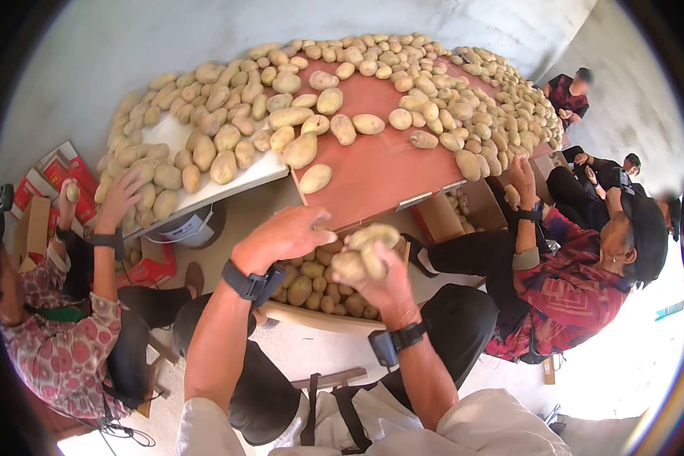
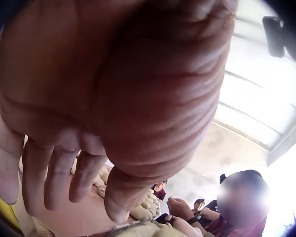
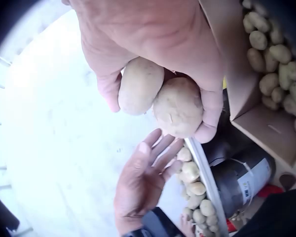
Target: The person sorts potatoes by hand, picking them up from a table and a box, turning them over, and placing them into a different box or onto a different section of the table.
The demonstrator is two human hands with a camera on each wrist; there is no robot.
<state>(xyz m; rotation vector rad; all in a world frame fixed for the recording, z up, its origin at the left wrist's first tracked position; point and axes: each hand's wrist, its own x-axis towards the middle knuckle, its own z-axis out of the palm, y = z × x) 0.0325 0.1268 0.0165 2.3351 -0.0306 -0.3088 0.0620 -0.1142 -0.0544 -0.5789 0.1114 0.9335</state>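
My right hand (image 1: 391,289) grips several potatoes in a bunch, two (image 3: 140,86) of them showing plainly side by side between thumb and fingers in the right wrist view. My left hand (image 1: 289,235) hovers just left of them, fingers loosely extended and palm bare in the left wrist view. Both hands are over a cardboard box (image 1: 323,319) filled with potatoes (image 1: 300,290), between my knees. Ahead, a reddish-brown board (image 1: 380,171) bears a few loose potatoes (image 1: 316,178) near its front edge.
A large heap of potatoes (image 1: 463,114) runs along the back. A white board (image 1: 254,173) adjoins at left, a dark bucket (image 1: 213,224) beneath it. Another box (image 1: 441,216) stands at right. People sit close on both sides, a patterned sleeve (image 1: 68,342) at left.
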